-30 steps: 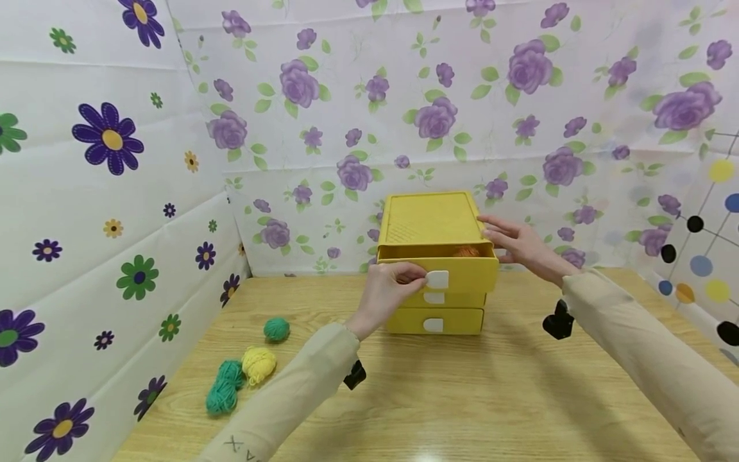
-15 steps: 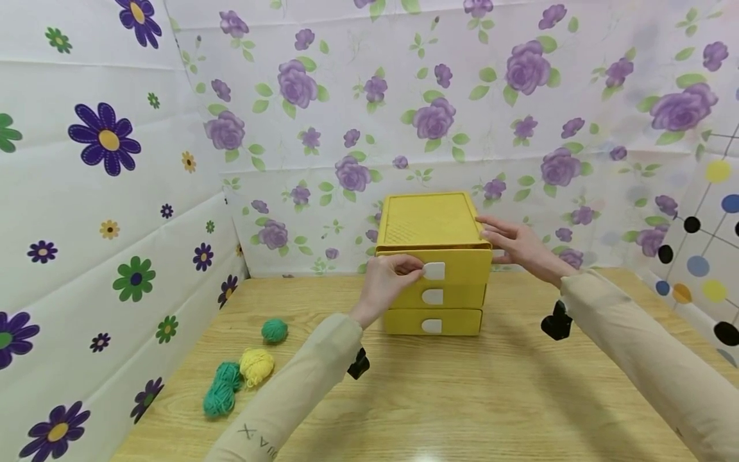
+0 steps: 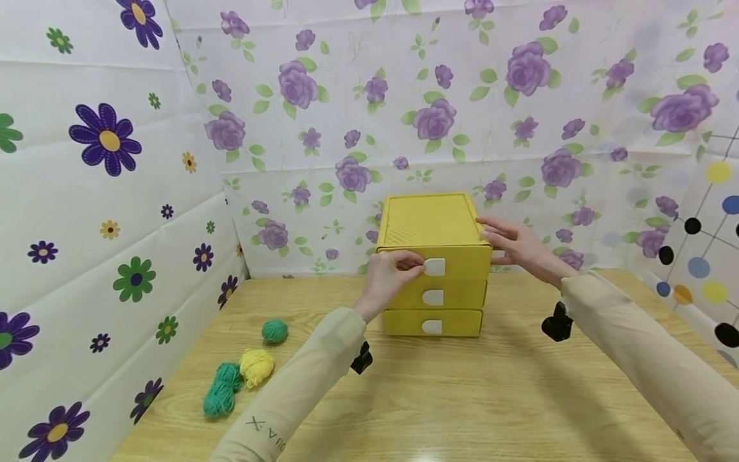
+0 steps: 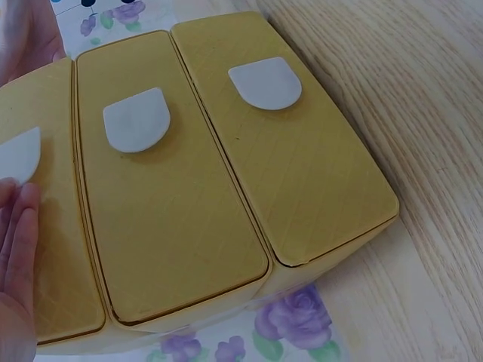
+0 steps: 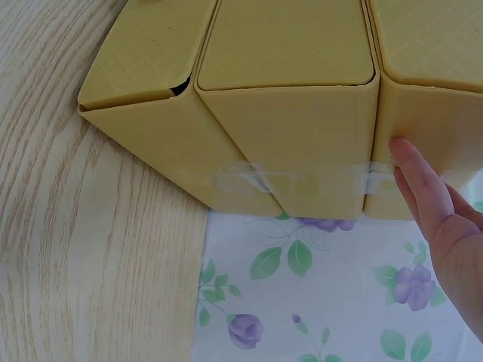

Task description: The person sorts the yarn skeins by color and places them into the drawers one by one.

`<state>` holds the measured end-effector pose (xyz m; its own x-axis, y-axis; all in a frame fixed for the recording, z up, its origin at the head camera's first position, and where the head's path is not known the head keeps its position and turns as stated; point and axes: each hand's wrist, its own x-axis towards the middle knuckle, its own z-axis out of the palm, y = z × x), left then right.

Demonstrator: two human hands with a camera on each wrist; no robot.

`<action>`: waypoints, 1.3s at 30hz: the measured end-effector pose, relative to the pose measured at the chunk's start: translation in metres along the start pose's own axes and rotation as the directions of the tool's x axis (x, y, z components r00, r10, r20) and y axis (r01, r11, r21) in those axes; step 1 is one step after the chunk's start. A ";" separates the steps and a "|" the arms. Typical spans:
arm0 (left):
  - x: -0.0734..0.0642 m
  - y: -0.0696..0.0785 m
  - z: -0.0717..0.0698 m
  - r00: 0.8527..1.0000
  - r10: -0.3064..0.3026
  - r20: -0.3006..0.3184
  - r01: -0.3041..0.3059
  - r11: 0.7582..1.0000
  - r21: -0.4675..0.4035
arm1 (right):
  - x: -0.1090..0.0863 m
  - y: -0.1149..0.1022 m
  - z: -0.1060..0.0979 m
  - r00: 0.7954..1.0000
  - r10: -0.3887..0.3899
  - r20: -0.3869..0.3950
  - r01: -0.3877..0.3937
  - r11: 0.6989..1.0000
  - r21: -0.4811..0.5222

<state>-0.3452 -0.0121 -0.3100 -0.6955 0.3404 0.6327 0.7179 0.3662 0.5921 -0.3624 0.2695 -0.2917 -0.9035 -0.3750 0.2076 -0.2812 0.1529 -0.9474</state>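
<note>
A yellow three-drawer cabinet stands at the back of the table, its drawers stacked and all flush at the front. At the top drawer, my left hand pinches the edge of the white handle between thumb and fingers. The same hand shows at the left edge of the left wrist view, fingertips at the handle. My right hand rests against the cabinet's upper right side with fingers extended. In the right wrist view, a fingertip of that hand meets the side wall.
To the left on the wooden table lie a small green yarn ball, a yellow yarn ball and a green yarn bundle. Flowered cloth walls stand behind and at the left.
The top drawer has slid back into the cabinet, hiding the orange yarn that showed inside. My left hand moved inward with its handle; my right hand stayed at the side.
</note>
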 end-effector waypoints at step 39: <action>-0.036 -0.017 0.013 0.996 -0.088 -0.010 0.087 0.991 -0.100 | 0.001 0.000 0.000 1.000 -0.003 -0.005 0.003 0.999 -0.037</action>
<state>-0.3329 -0.0190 -0.3493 -0.7558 0.2984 0.5828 0.6542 0.3062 0.6916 -0.3628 0.2692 -0.2916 -0.9043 -0.3705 0.2121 -0.2958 0.1855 -0.9371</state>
